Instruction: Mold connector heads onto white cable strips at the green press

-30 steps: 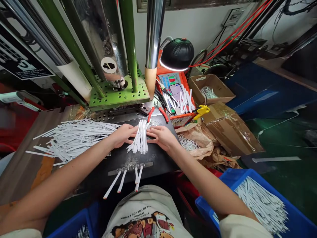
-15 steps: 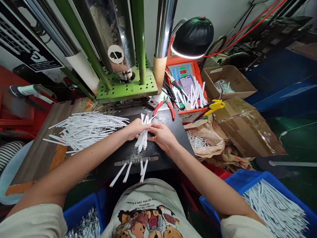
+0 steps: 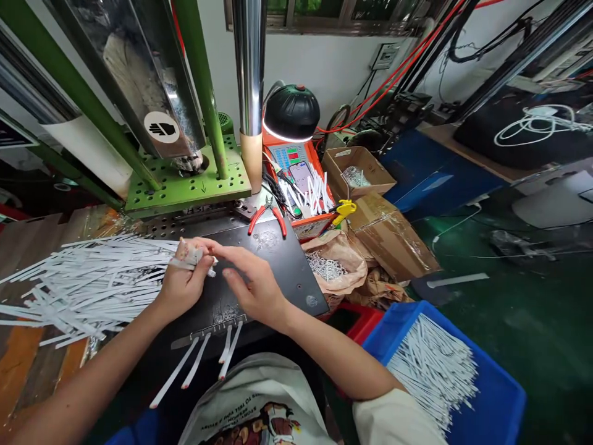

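Observation:
My left hand (image 3: 180,287) is closed around a bundle of white strips (image 3: 191,254), gripped above the black work plate; its strip ends poke out towards the right. My right hand (image 3: 257,287) is close on the right, its fingers stretched out so the tips reach the left hand and the bundle's end, with the thumb apart. I cannot see anything held in it. Left of my hands lies a loose pile of white strips (image 3: 92,284). Below them, several single strips (image 3: 197,361) stick out from a slotted metal bar (image 3: 183,342) at the plate's front edge.
Behind the plate stands a green press (image 3: 194,188). Red-handled pliers (image 3: 278,221) lie on the plate. An orange control box (image 3: 308,230) holds a phone and strips, under a black lamp (image 3: 291,111). A blue bin (image 3: 503,395) of strips stands lower right, beyond a paper sack (image 3: 354,269).
The view has swung right. The bundle, upright between both hands before, is now turned sideways in my left hand. My right hand has loosened, its thumb now apart from the strips.

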Demonstrator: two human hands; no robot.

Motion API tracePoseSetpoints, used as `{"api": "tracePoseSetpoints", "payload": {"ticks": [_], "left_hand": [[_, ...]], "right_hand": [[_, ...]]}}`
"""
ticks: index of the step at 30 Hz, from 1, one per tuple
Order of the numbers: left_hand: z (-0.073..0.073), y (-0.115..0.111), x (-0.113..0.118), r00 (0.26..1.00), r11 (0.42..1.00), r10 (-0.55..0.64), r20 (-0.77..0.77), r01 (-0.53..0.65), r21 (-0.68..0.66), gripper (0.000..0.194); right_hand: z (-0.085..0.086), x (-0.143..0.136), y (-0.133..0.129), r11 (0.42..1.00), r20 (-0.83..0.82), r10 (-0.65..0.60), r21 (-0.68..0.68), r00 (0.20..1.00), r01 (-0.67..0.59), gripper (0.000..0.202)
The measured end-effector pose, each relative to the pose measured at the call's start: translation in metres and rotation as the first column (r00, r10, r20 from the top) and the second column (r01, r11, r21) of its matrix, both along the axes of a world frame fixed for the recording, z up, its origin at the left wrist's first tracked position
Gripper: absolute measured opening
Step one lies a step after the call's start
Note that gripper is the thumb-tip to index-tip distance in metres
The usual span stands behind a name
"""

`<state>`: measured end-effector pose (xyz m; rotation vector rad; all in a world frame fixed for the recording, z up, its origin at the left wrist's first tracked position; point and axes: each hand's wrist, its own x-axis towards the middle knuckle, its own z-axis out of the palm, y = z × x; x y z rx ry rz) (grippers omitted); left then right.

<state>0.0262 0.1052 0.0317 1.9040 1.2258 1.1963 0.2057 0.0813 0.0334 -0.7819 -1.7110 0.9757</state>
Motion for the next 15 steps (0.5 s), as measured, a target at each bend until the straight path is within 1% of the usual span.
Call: {"api": "tracePoseSetpoints", "payload": {"ticks": [1,2,4,6,7,8,9,10,11,12,13,14,15], "left_hand": [[-0.005,-0.002,-0.004,1.0,1.0,-0.004,0.01,0.004,0.004,0.01],[-0.012,-0.004,-0.008,1.0,1.0,-0.003,0.017,0.004,-0.025,0.01],[-0.029,-0.004,-0.013,1.0,0.991,-0.03,0.009,0.031,-0.134,0.011],[-0.045,-0.001,-0.014,0.997,0.97,-0.082,0.004,0.081,-0.228,0.013],[-0.049,0.001,-0.013,0.996,0.965,-0.092,0.018,0.093,-0.245,0.014],[-0.049,0.004,-0.011,0.996,0.964,-0.084,0.043,0.092,-0.249,0.015],[-0.045,0.005,-0.009,0.995,0.966,-0.058,0.083,0.077,-0.247,0.017],[-0.037,0.005,-0.008,0.99,0.968,-0.015,0.141,0.05,-0.246,0.021],[-0.026,0.003,-0.007,0.975,0.969,0.035,0.218,0.021,-0.247,0.025],[-0.013,-0.001,-0.009,0.949,0.968,0.082,0.306,-0.002,-0.253,0.03],[0.001,-0.008,-0.014,0.907,0.967,0.135,0.399,-0.031,-0.255,0.034],[0.015,-0.015,-0.023,0.862,0.966,0.176,0.475,-0.059,-0.252,0.037],[0.027,-0.024,-0.037,0.809,0.963,0.226,0.542,-0.101,-0.251,0.039]], "right_hand": [[-0.005,0.007,-0.001,0.999,0.033,-0.037,0.014,0.999,0.036,0.039],[-0.012,0.014,-0.002,0.997,0.07,-0.078,0.012,0.995,0.077,0.032],[-0.031,0.029,-0.003,0.988,0.151,-0.143,-0.04,0.978,0.15,0.025],[-0.05,0.044,-0.002,0.972,0.218,-0.182,-0.105,0.959,0.209,0.023],[-0.057,0.052,-0.001,0.965,0.241,-0.195,-0.127,0.951,0.23,0.022],[-0.062,0.06,0.0,0.96,0.258,-0.199,-0.142,0.945,0.241,0.022],[-0.066,0.067,0.002,0.958,0.268,-0.194,-0.155,0.944,0.241,0.022],[-0.068,0.073,0.002,0.958,0.272,-0.182,-0.168,0.945,0.233,0.022],[-0.069,0.078,0.0,0.959,0.275,-0.167,-0.179,0.947,0.221,0.022],[-0.069,0.083,-0.003,0.961,0.286,-0.152,-0.181,0.946,0.209,0.022],[-0.07,0.087,-0.009,0.965,0.302,-0.142,-0.171,0.943,0.2,0.022],[-0.071,0.091,-0.015,0.972,0.334,-0.13,-0.142,0.934,0.186,0.023],[-0.074,0.096,-0.02,0.981,0.373,-0.135,-0.078,0.918,0.176,0.021]]}}
